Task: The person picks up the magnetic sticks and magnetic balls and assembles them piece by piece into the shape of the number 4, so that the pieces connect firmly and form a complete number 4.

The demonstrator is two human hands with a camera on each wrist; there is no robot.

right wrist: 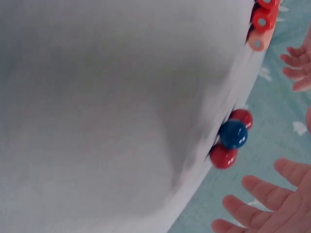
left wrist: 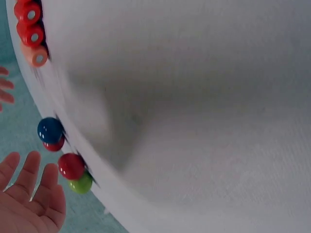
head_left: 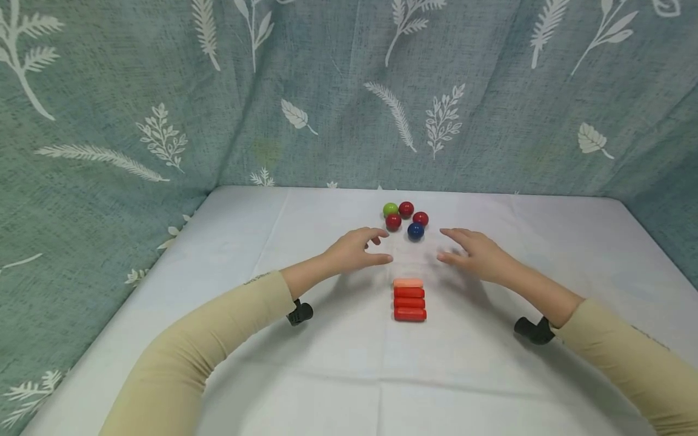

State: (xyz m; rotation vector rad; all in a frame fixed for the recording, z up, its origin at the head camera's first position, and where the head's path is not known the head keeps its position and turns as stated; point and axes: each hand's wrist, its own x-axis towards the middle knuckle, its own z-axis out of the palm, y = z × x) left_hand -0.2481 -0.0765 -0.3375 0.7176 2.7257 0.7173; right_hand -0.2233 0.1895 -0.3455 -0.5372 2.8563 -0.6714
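Observation:
My left hand [head_left: 357, 249] hovers over the white cloth with fingers relaxed and nothing in them. Opposite it, my right hand [head_left: 477, 255] is held the same way, its palm turned toward the left one. Between and beyond the fingertips lies a cluster of shiny balls: a blue ball [head_left: 415, 231], a green ball [head_left: 390, 209] and three red balls [head_left: 393, 221]. Nearer to me, a stack-like row of short cylinders has a salmon cylinder [head_left: 408, 283] at the far end and three red cylinders [head_left: 409, 314] on the near side. Neither hand touches them.
A white cloth [head_left: 305, 387] covers the table, with fold lines across it. Behind and to the sides hangs a green leaf-patterned curtain [head_left: 327, 109]. Each wrist bears a black camera mount [head_left: 300, 312].

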